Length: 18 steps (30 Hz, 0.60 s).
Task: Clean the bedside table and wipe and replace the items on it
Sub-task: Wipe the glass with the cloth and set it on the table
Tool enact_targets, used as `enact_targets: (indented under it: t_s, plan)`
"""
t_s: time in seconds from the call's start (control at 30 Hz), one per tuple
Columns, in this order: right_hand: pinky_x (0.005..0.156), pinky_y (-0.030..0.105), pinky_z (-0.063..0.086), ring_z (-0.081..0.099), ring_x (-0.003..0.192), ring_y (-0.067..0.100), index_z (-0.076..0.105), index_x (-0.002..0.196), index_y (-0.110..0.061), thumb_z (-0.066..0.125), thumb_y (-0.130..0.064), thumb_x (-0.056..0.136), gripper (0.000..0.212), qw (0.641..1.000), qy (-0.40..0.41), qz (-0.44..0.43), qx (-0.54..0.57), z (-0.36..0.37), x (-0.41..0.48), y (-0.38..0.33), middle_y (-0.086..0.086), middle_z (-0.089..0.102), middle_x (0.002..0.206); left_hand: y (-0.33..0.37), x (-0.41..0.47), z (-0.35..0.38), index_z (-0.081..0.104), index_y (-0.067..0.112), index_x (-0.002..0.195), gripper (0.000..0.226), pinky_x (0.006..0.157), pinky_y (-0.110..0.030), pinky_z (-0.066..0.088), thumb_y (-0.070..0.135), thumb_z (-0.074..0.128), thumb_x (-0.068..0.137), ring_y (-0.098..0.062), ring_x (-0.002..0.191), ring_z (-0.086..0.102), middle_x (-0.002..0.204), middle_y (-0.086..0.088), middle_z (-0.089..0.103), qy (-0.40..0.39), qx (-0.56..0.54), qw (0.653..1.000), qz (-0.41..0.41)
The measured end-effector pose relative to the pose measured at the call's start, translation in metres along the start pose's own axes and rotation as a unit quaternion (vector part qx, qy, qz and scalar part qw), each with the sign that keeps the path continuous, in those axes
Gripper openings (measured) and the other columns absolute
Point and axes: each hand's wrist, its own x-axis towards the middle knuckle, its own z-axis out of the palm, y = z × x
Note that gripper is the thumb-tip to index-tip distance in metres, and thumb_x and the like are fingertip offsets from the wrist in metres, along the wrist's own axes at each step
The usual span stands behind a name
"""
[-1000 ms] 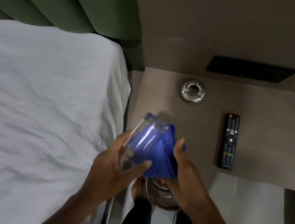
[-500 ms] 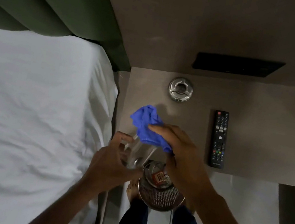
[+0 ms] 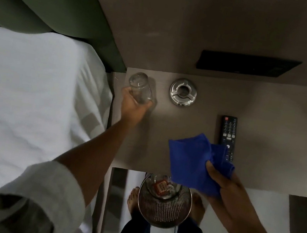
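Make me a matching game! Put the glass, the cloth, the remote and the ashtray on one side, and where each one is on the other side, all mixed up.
Things:
1. glass
2. blue cloth
3. remote
4. ashtray

Places:
A. lying flat, partly under the cloth
B. in the left hand, near the bed
C. bunched in the right hand
D. near the table's back edge, touched by nothing

Pairs: 1-B, 2-C, 3-A, 4-D

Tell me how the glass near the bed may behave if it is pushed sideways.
The glass looks tall and narrow, so it could probably tip. Its round wall suggests it would roll once down. It seems clear and thin, so likely fragile; the left hand holds it near the table edge.
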Motion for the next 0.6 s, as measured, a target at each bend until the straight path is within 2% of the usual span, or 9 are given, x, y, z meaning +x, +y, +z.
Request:
enact_targets:
  t_s: [0.13, 0.27, 0.33, 0.4, 0.43, 0.5, 0.53, 0.6]
  plan:
    - [0.074, 0.031, 0.060, 0.070, 0.099, 0.024, 0.059, 0.120, -0.012, 0.055, -0.011, 0.085, 0.035, 1.000, 0.006, -0.008, 0.018, -0.022, 0.002, 0.004, 0.009, 0.071, 0.114, -0.007, 0.032, 0.018, 0.036, 0.011, 0.129, 0.071, 0.079, -0.025, 0.044, 0.019, 0.079, 0.074, -0.016, 0.098, 0.056, 0.119, -0.004, 0.055, 0.026, 0.055, 0.998, 0.013]
    - [0.071, 0.029, 0.059, 0.069, 0.097, 0.024, 0.058, 0.122, -0.010, 0.057, -0.015, 0.084, 0.038, 0.999, 0.011, -0.010, 0.043, -0.039, 0.004, 0.004, 0.013, 0.067, 0.120, -0.011, 0.046, 0.024, 0.034, 0.009, 0.136, 0.088, 0.101, -0.034, 0.047, 0.019, 0.085, 0.066, -0.021, 0.116, 0.057, 0.133, -0.009, 0.054, 0.018, 0.039, 0.999, 0.007]
    - [0.070, 0.028, 0.059, 0.069, 0.097, 0.023, 0.053, 0.127, -0.008, 0.056, -0.016, 0.084, 0.044, 0.998, -0.010, -0.004, 0.054, -0.043, 0.004, 0.003, 0.015, 0.064, 0.122, -0.013, 0.030, 0.019, 0.030, 0.010, 0.143, 0.095, 0.106, -0.034, 0.044, 0.018, 0.085, 0.066, -0.021, 0.123, 0.053, 0.139, -0.009, 0.050, 0.043, 0.033, 0.999, -0.003]
    - [0.068, 0.028, 0.058, 0.069, 0.095, 0.024, 0.052, 0.128, -0.005, 0.059, -0.013, 0.083, 0.047, 0.999, -0.026, -0.007, 0.044, -0.048, 0.003, -0.004, 0.016, 0.064, 0.121, -0.014, -0.007, 0.020, 0.033, 0.009, 0.143, 0.084, 0.105, -0.037, 0.045, 0.014, 0.078, 0.072, -0.024, 0.122, 0.054, 0.136, -0.011, 0.052, 0.086, 0.034, 0.996, 0.011]
    - [0.069, 0.029, 0.059, 0.069, 0.097, 0.026, 0.053, 0.126, -0.004, 0.063, -0.010, 0.080, 0.047, 0.999, -0.025, -0.010, 0.030, -0.050, 0.003, -0.006, 0.018, 0.064, 0.120, -0.015, -0.032, 0.021, 0.038, 0.010, 0.138, 0.075, 0.101, -0.040, 0.048, 0.015, 0.076, 0.073, -0.023, 0.115, 0.056, 0.127, -0.009, 0.056, 0.088, 0.014, 0.996, 0.026]
    - [0.076, 0.034, 0.059, 0.066, 0.104, 0.032, 0.055, 0.123, -0.003, 0.068, -0.002, 0.075, 0.050, 1.000, -0.008, -0.020, 0.002, -0.059, 0.006, -0.011, 0.021, 0.064, 0.122, -0.012, -0.089, 0.033, 0.049, 0.024, 0.120, 0.054, 0.087, -0.040, 0.054, 0.029, 0.075, 0.073, -0.021, 0.094, 0.062, 0.103, 0.000, 0.061, 0.048, -0.039, 0.998, 0.013]
    - [0.082, 0.037, 0.059, 0.065, 0.106, 0.034, 0.056, 0.123, -0.003, 0.068, 0.001, 0.075, 0.049, 1.000, 0.001, -0.023, -0.002, -0.067, 0.007, -0.014, 0.021, 0.063, 0.123, -0.005, -0.122, 0.045, 0.051, 0.030, 0.114, 0.045, 0.082, -0.038, 0.056, 0.036, 0.074, 0.075, -0.020, 0.089, 0.065, 0.097, 0.004, 0.063, -0.002, -0.056, 0.998, -0.013]
    - [0.090, 0.043, 0.055, 0.064, 0.109, 0.033, 0.056, 0.123, -0.005, 0.066, 0.002, 0.078, 0.047, 1.000, 0.003, -0.021, 0.000, -0.088, 0.008, -0.020, 0.019, 0.064, 0.123, 0.007, -0.180, 0.073, 0.049, 0.029, 0.119, 0.043, 0.075, -0.029, 0.058, 0.037, 0.071, 0.083, -0.013, 0.084, 0.070, 0.099, 0.006, 0.068, -0.137, -0.095, 0.982, -0.092]
